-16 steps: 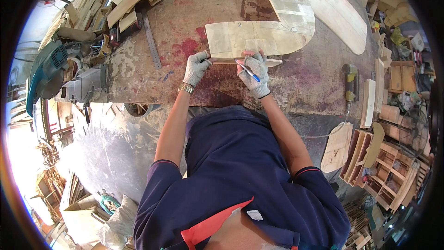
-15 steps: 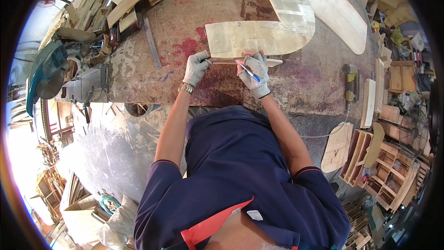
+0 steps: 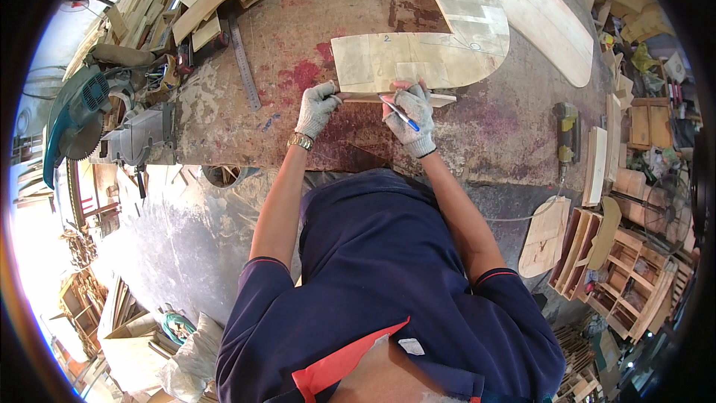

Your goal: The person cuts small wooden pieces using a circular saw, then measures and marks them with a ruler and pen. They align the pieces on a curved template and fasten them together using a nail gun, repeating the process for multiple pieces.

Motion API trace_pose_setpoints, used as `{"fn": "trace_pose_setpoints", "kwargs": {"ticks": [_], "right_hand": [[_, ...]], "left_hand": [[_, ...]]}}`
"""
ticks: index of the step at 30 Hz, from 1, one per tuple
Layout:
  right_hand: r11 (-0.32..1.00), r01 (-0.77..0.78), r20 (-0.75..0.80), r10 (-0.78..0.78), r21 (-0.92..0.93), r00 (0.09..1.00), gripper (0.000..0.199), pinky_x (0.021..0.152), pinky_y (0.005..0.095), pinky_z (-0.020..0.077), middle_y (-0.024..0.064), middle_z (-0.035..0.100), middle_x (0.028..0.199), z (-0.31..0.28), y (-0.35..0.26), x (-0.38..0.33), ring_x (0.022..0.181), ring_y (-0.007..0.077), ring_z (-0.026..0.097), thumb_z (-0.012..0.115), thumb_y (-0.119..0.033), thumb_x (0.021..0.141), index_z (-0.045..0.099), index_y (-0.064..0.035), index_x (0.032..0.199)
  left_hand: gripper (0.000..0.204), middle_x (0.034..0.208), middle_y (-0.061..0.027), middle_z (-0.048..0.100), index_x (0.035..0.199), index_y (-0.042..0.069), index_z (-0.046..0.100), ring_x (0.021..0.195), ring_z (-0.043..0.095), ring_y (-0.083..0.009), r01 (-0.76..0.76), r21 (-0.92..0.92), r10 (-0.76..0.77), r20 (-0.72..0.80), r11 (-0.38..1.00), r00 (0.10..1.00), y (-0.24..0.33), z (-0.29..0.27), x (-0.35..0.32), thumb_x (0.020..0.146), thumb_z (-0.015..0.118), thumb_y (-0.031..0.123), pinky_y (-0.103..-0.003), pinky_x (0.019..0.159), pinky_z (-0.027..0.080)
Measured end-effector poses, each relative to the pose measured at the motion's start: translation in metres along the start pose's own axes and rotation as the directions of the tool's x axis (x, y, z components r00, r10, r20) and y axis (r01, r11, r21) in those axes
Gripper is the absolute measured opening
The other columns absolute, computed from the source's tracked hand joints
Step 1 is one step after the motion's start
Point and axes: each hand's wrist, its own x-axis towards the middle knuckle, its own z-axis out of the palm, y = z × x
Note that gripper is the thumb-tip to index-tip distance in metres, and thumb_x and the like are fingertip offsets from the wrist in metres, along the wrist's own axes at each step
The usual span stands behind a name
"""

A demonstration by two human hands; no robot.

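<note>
My left hand (image 3: 316, 107), in a grey knit glove with a wristwatch below it, pinches the left end of a thin wooden strip (image 3: 440, 97) lying along the near edge of a curved plywood panel (image 3: 418, 56). My right hand (image 3: 409, 116), also gloved, presses on the strip's middle and holds a blue pen (image 3: 400, 113) slanted between its fingers. Both hands rest on a worn, red-stained workbench (image 3: 298, 67).
A steel ruler (image 3: 244, 63) and stacked wood offcuts (image 3: 216, 0) lie at the bench's back left. A teal mitre saw (image 3: 82, 116) stands left. A long rounded board (image 3: 544, 15) lies at the back right; a yellow power tool (image 3: 567, 130) and wooden shelf frames (image 3: 619, 269) are right.
</note>
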Motion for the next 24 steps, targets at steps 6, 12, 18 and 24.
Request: {"fn": "trace_pose_setpoints", "kwargs": {"ticks": [6,12,18,24], "right_hand": [[1.0,0.014,-0.02,-0.014,0.002,1.0,0.017,0.119,0.0514,0.0368,0.008,0.073,0.104,0.0023,0.0013,-0.0008,0.11,0.0269,0.069,0.085,-0.013,0.073,0.076,-0.0175,0.087],[1.0,0.01,-0.017,-0.01,-0.002,1.0,0.017,0.118,0.0514,0.0377,0.0082,0.073,0.104,0.0031,0.0025,-0.0019,0.109,0.0276,0.07,0.085,-0.011,0.074,0.075,-0.0173,0.086],[1.0,0.028,-0.011,-0.028,0.002,1.0,0.018,0.118,0.0512,0.0369,0.0083,0.073,0.103,0.0028,0.0032,-0.0024,0.11,0.0275,0.069,0.086,-0.011,0.073,0.076,-0.0168,0.086],[1.0,0.01,-0.001,-0.01,0.009,1.0,0.019,0.118,0.051,0.0364,0.0085,0.072,0.104,0.0024,0.0029,-0.0025,0.112,0.0279,0.069,0.086,-0.011,0.072,0.077,-0.0165,0.087]], "left_hand": [[0.024,0.067,0.0052,0.057,0.077,0.001,0.066,0.061,0.049,-0.0035,0.005,0.01,-0.005,-0.011,1.0,1.0,0.0036,0.0016,-0.0006,0.095,0.078,0.01,-0.026,0.056,0.041],[0.024,0.067,0.0047,0.058,0.076,0.001,0.067,0.06,0.049,-0.0036,-0.002,-0.012,0.002,-0.019,1.0,1.0,0.0046,0.0019,-0.0009,0.094,0.078,0.01,-0.026,0.056,0.041],[0.021,0.068,0.005,0.059,0.077,0.0,0.069,0.061,0.05,-0.0034,0.017,-0.032,-0.018,-0.012,0.999,1.0,0.0041,0.0016,-0.0008,0.094,0.078,0.008,-0.026,0.056,0.041],[0.021,0.068,0.0057,0.059,0.076,0.001,0.068,0.061,0.049,-0.0029,0.012,-0.01,-0.012,-0.005,1.0,1.0,0.0023,0.0012,0.0002,0.094,0.078,0.007,-0.025,0.057,0.041]]}}
